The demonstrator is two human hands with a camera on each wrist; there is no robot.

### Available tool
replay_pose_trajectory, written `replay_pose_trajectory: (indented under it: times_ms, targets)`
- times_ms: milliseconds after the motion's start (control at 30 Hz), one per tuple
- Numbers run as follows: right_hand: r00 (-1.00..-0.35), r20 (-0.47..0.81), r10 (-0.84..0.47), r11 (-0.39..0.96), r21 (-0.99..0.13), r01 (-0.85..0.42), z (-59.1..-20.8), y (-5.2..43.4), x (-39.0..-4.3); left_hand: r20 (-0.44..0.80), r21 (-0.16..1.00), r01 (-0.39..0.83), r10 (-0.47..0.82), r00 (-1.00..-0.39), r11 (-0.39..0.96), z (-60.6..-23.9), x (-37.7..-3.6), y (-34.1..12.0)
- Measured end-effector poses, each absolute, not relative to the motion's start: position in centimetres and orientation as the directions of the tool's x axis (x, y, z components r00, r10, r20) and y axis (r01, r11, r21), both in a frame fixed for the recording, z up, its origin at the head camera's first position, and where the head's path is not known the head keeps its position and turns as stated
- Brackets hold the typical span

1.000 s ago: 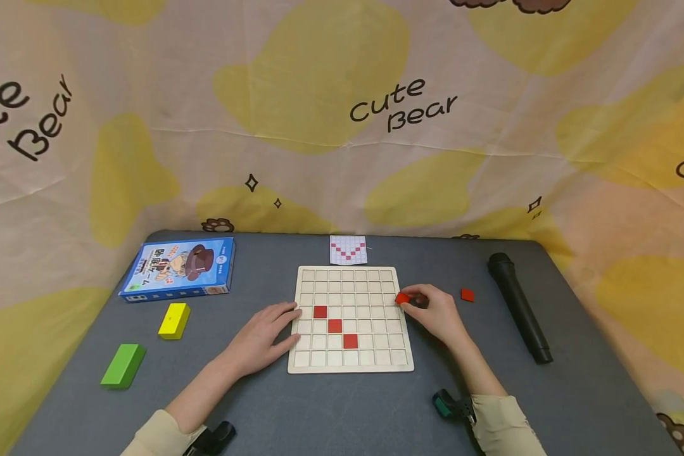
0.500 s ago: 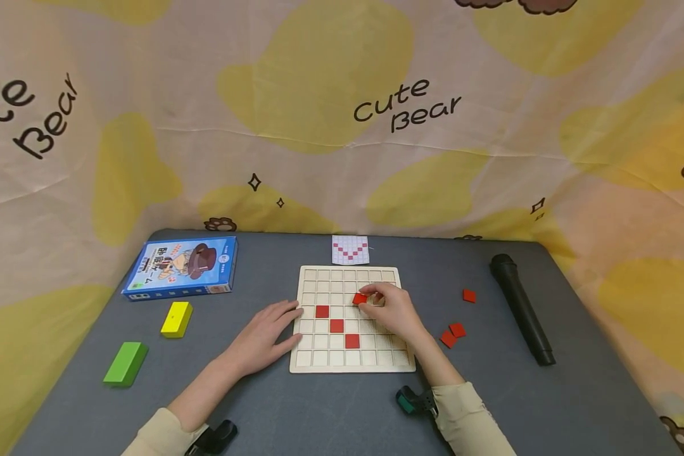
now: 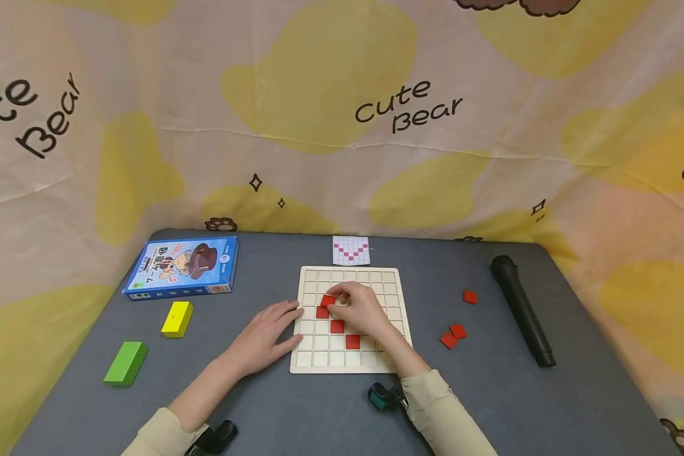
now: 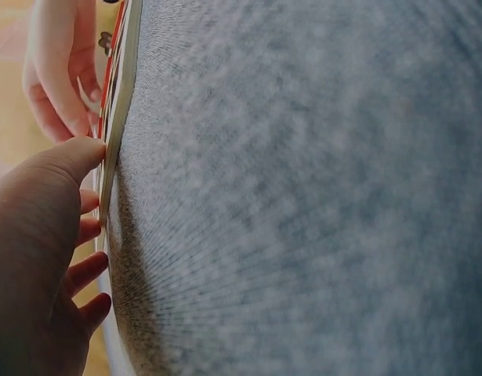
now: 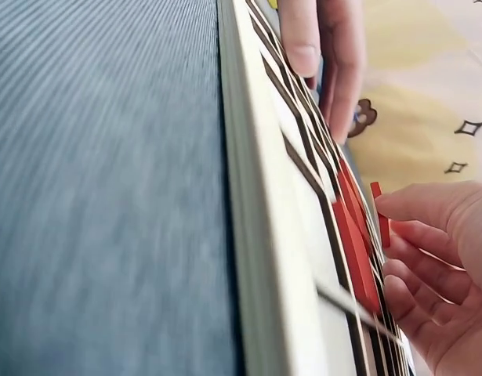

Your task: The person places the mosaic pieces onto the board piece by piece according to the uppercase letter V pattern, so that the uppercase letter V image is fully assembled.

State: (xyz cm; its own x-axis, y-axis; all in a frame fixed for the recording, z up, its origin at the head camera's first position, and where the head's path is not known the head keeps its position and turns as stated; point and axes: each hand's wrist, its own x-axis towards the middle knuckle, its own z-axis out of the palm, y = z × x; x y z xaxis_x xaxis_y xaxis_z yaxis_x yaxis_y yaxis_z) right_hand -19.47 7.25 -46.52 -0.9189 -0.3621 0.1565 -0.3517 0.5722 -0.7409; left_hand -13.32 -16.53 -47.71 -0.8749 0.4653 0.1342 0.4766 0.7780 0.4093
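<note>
A pale wooden grid board (image 3: 396,361) lies on the grey table. Three red tiles (image 3: 337,326) sit in its cells in a diagonal running down to the right. My right hand (image 3: 336,301) hovers over the board's upper left part and pinches a fourth red tile (image 3: 327,299) just above the top tile of the diagonal. In the right wrist view that red tile (image 5: 379,215) stands on edge between my fingertips. My left hand (image 3: 285,324) lies flat on the table, its straight fingers resting against the board's left edge (image 4: 119,117).
A pink-patterned card (image 3: 351,249) lies behind the board. Three loose red tiles (image 3: 458,330) and a black microphone (image 3: 521,309) are to the right. At the left are a blue box (image 3: 182,266), a yellow block (image 3: 177,318) and a green block (image 3: 125,363).
My right hand has carried the red tile leftwards from the board's right edge across to its upper left part. The left hand has stayed put.
</note>
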Motion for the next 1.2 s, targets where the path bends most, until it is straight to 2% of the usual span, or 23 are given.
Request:
replay_pose_trajectory:
  times_ms: [500, 967, 1200]
  targets:
    - [-0.910, 0.152, -0.386, 0.615, -0.693, -0.376, -47.0, 4.1, -20.4, 0.136, 0.416, 0.472, 0.460, -0.878, 0.778, -47.5, -13.2, -16.5]
    - [-0.890, 0.216, -0.401, 0.576, -0.696, -0.428, -47.4, 3.9, -20.1, 0.119, 0.411, 0.461, 0.455, -0.883, 0.787, -47.5, -13.2, -16.5]
    - [-0.900, 0.207, -0.383, 0.589, -0.696, -0.411, -47.4, 3.8, -20.2, 0.117, 0.417, 0.461, 0.456, -0.882, 0.783, -47.5, -13.2, -16.5]
